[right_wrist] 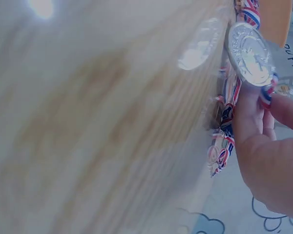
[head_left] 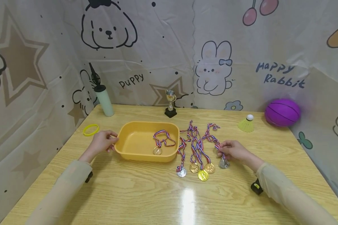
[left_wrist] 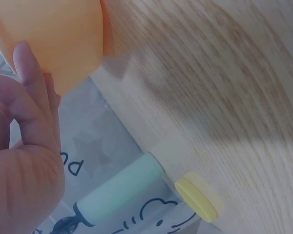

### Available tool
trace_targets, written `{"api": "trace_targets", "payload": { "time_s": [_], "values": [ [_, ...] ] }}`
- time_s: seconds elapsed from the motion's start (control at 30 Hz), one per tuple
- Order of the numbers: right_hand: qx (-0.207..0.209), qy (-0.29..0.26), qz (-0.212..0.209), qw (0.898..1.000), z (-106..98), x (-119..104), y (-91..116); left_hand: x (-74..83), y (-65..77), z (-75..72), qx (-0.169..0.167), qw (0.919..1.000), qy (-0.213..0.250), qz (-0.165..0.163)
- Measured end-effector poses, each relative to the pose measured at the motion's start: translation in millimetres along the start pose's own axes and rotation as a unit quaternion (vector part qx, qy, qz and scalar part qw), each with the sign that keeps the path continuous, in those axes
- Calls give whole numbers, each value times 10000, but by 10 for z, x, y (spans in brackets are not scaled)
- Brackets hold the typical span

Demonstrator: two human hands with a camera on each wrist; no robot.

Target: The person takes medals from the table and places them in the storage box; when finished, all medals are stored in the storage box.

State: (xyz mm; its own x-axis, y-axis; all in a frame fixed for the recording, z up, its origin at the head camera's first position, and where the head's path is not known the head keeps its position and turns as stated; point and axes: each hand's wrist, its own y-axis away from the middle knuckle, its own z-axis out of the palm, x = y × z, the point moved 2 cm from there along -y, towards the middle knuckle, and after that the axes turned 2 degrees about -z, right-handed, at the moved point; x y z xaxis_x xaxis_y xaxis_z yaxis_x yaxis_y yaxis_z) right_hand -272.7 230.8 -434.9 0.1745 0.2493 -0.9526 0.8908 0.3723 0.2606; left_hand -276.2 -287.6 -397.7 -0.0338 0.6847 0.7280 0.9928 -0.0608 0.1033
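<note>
My left hand point(head_left: 102, 141) holds the left rim of a yellow-orange plastic basin point(head_left: 146, 157). In the left wrist view, fingers lie against the basin's wall point(left_wrist: 78, 39). Inside the basin, toward its right end, lies a gold medal point(head_left: 157, 151) on a red, white and blue ribbon. My right hand point(head_left: 235, 151) pinches the striped ribbon of a silver medal point(right_wrist: 251, 53) just above the disc, which hangs tilted near the table. Left of that hand, several more medals lie with tangled ribbons point(head_left: 197, 147), among them a silver medal point(head_left: 181, 172) and a bright gold medal point(head_left: 203, 175).
A small trophy cup point(head_left: 170, 104) stands behind the basin. At the back left are a pale green hand pump point(head_left: 104, 101) and a yellow ring point(head_left: 91, 129). A yellow shuttlecock point(head_left: 246, 123) and a purple ball point(head_left: 282, 112) sit at the back right, before a printed cloth backdrop.
</note>
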Motion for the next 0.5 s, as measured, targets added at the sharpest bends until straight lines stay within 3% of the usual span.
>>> {"api": "trace_targets", "payload": {
  "time_s": [0.1,0.5],
  "values": [
    [-91,-319,-21,9994,-8,12,-3,1,-4,2,-12,10000,-2,15],
    [-150,-365,-24,9992,-42,-54,-13,4,-1,1,-12,10000,63,4]
  ]
}}
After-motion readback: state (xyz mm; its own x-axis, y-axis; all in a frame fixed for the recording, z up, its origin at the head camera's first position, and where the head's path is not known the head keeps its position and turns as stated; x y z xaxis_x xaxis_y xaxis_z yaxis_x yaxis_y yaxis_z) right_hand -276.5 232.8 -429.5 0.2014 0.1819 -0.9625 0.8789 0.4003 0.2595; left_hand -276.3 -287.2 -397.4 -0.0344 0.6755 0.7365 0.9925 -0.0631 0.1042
